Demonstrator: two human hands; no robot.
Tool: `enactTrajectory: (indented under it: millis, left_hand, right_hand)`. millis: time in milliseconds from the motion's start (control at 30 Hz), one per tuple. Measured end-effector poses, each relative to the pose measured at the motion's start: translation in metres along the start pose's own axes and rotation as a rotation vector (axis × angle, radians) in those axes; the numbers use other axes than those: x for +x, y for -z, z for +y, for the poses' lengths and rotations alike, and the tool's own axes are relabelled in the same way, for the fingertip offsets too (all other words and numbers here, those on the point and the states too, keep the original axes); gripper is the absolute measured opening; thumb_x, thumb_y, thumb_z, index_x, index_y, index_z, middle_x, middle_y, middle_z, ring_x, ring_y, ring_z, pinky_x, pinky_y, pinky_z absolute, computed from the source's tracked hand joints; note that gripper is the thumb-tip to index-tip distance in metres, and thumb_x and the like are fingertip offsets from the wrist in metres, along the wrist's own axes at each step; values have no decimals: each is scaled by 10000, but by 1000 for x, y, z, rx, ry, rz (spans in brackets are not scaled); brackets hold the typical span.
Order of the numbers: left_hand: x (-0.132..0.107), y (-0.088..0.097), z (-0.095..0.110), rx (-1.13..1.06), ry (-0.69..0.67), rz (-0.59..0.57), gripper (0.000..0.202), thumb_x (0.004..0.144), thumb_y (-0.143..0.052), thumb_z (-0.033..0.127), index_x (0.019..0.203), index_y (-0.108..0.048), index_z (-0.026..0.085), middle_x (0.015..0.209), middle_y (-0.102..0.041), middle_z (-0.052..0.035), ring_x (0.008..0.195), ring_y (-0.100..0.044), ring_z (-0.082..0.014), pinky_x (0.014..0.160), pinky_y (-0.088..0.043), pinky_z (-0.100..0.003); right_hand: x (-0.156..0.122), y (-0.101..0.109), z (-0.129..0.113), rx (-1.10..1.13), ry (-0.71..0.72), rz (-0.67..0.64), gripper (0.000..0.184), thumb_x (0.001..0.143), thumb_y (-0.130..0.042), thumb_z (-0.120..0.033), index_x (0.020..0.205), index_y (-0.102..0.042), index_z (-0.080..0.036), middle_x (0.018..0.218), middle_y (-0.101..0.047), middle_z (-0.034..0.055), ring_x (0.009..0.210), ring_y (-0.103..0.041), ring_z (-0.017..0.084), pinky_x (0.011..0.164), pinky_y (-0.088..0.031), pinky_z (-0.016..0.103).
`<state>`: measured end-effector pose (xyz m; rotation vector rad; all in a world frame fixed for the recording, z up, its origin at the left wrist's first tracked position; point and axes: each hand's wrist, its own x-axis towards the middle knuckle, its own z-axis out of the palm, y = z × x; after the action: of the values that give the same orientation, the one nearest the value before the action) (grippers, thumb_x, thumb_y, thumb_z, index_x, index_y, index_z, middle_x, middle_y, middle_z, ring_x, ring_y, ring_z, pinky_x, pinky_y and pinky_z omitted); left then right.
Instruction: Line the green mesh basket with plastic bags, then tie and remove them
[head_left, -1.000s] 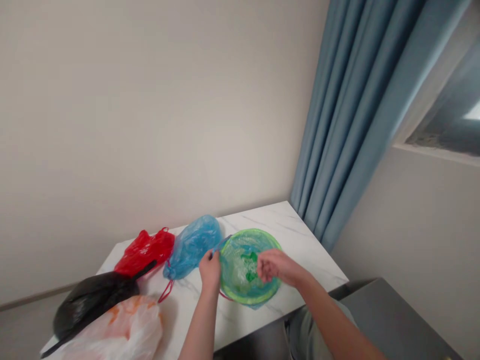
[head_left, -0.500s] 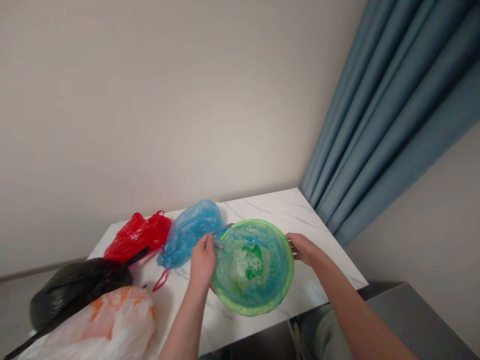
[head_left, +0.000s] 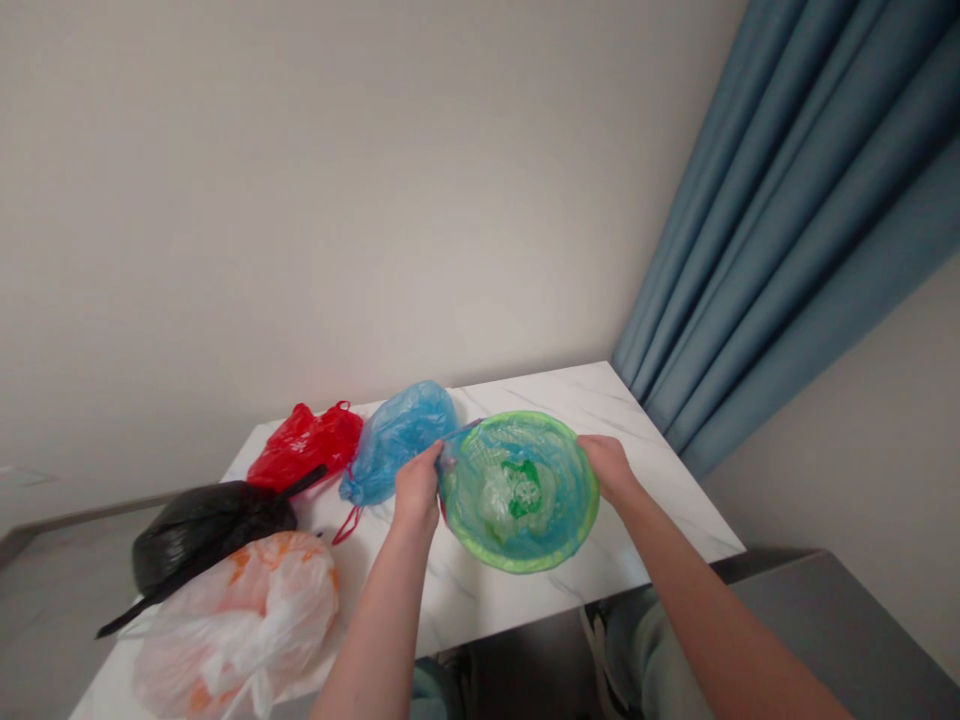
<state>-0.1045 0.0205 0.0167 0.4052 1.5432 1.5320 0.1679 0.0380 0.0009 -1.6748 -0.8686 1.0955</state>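
Note:
A round green trash bin (head_left: 517, 563) stands over the table, its mouth facing me. Lining it is a thin blue plastic bag (head_left: 570, 500), and a crumpled clear and green plastic wrapper (head_left: 523, 488) lies inside. At the bin's left side my left hand (head_left: 417, 490) is closed, pinching the loose edge of the blue liner that stretches out from the rim. My right hand (head_left: 606, 466) grips the bin's right rim, with its fingers partly hidden behind it.
To the left on the white marbled table (head_left: 555, 388) lie a filled blue bag (head_left: 405, 430), a red bag (head_left: 304, 445), a black bag (head_left: 210, 525) and a white-and-orange bag (head_left: 255, 610). A blue curtain (head_left: 720, 300) hangs at right; a grey box-like surface (head_left: 832, 620) stands below it.
My view has shifted, so the table and bags appear farther right and higher. My right hand has closed further onto the rim. My left hand stays on the liner's edge.

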Motion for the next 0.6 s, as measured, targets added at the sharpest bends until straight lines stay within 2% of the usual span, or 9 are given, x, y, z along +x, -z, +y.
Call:
enactTrajectory:
  millis: [100,167,267,333,433,600]
  left_hand:
    - [0,0,2,-68,74,-11,141,646,-757,213,744,-696,131,711,-701,-42,606,-621,-156,642,-503,-293]
    - [2,2,3,-97,104,-21,144,647,-756,195,756,-688,130,708,-696,-38,593,-618,-148,617,-504,-282]
    - [4,9,3,-54,150,-84,179,636,-764,212,763,-679,120,662,-674,-27,549,-591,-135,562,-487,-264]
    - [4,15,3,12,186,-140,205,619,-771,230,756,-671,115,635,-661,-23,535,-577,-133,542,-472,-258]
    - [1,26,6,107,213,-231,278,581,-787,259,788,-671,114,669,-679,-32,571,-596,-139,561,-463,-254]
    - [-10,39,12,279,195,-361,480,510,-828,273,938,-665,129,731,-699,-22,624,-612,-132,632,-455,-253]
  right_hand:
    - [-2,0,-4,73,8,19,93,628,-635,-231,591,-688,-164,536,-636,-11,606,-600,182,525,-432,252]
    - [-2,-1,-7,173,-37,69,46,605,-667,-195,590,-695,-163,552,-657,-6,602,-611,182,522,-459,252]
    - [1,-3,-10,310,-142,156,34,568,-697,-141,553,-676,-164,566,-674,5,592,-622,181,512,-492,255]
    - [3,-3,-8,373,-157,181,67,551,-683,-93,564,-682,-159,597,-696,12,616,-641,180,537,-518,253]
    - [7,-3,-2,373,-77,164,152,550,-628,-49,619,-707,-159,644,-722,13,647,-666,175,591,-542,250]
    - [7,1,-1,171,62,152,238,577,-583,-85,723,-757,-156,653,-722,16,654,-662,194,628,-529,281]
